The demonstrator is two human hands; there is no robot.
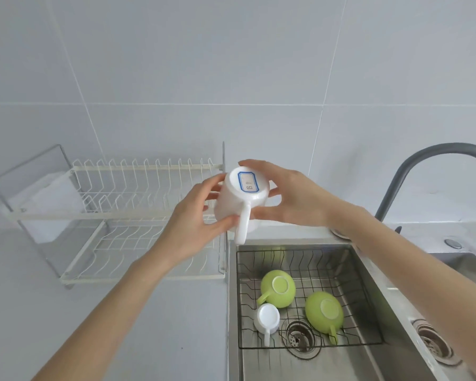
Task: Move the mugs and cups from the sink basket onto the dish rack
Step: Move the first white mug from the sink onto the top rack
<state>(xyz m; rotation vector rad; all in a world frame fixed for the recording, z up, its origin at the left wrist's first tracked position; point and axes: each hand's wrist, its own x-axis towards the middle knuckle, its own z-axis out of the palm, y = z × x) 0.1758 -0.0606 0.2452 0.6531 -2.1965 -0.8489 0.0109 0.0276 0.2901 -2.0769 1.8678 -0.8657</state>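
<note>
I hold a white mug (pixel 238 200) upside down in the air, its base with a blue-framed label facing me and its handle pointing down. My left hand (pixel 195 218) grips its left side and my right hand (pixel 291 196) its right side. It hangs over the right end of the white two-tier dish rack (pixel 116 213), just left of the sink. In the black wire sink basket (pixel 311 259) lie two green cups (pixel 278 288) (pixel 324 312) and a small white mug (pixel 267 320), all upside down.
A dark grey faucet (pixel 423 166) arches over the steel sink (pixel 374 287) at the right. A drain (pixel 300 335) sits under the basket and a second drain (pixel 432 342) lies further right. Grey counter spreads in front of the rack.
</note>
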